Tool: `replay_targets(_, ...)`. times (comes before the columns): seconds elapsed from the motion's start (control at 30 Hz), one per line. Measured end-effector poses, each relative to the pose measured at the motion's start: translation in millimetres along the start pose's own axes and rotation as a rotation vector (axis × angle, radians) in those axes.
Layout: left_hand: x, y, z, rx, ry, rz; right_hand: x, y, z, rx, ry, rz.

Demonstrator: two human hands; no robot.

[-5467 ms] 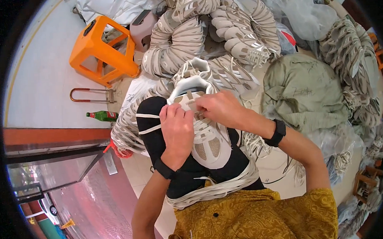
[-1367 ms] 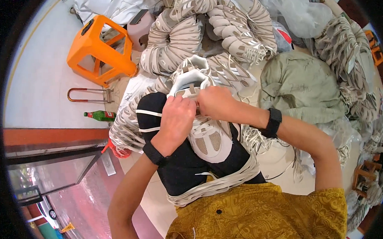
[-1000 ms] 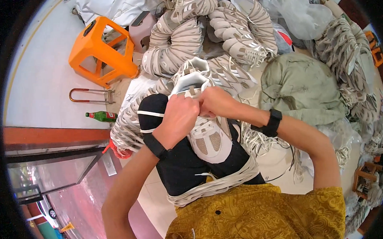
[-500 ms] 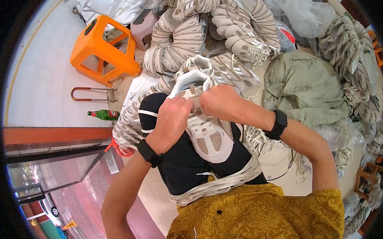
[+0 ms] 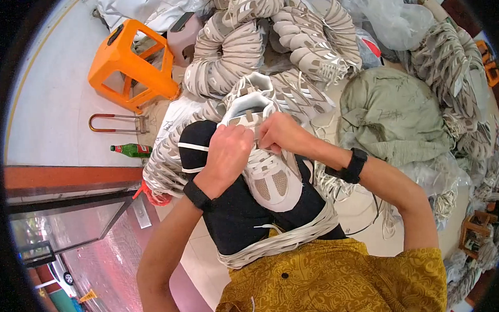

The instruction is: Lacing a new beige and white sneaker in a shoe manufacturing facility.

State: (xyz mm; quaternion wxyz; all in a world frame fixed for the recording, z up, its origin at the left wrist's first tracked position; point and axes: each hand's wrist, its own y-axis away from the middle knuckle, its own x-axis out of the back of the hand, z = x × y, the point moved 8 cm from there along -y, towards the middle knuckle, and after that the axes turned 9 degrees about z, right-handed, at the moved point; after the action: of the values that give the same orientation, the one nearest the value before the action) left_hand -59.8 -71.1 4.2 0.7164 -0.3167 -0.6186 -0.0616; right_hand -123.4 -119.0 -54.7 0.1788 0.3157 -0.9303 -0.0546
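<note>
A beige and white shoe upper (image 5: 275,189) rests on my lap, toe toward me, with white laces (image 5: 267,165) crossing its lower eyelets. My left hand (image 5: 230,152) is closed at the left edge of the lacing, knuckles up. Close beside it, my right hand (image 5: 281,134) pinches at the right edge, fingers curled inward. Their fingertips are hidden, so I cannot tell whether each grips lace or upper. A bundle of loose white laces (image 5: 285,244) lies across my black-clad thighs. More white lace loops round my left knee (image 5: 193,148).
Nested shoe uppers (image 5: 224,63) are heaped ahead, with more at the right (image 5: 444,66). An orange stool (image 5: 131,66), a green bottle (image 5: 131,150) and a metal U-shaped handle (image 5: 116,123) are at the left. A green cloth bundle (image 5: 394,115) sits right of the shoe.
My right hand has lowered slightly and its fingers have curled inward over the lacing. My left hand stays closed at the shoe's edge. The whole view has shifted a little.
</note>
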Motion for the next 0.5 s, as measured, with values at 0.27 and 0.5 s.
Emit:
replay_targets(0.27, -4.5, 1.1, 8.5, -0.044, -0.166, -0.068, 10.6, 9.2, -26.2, 0.343, 0.362, 0.153)
replay_targets(0.5, 0.3, -9.2, 12.4, -0.129, -0.202, -0.095, 16.1, 12.0, -40.3, 0.591, 0.744, 0.245)
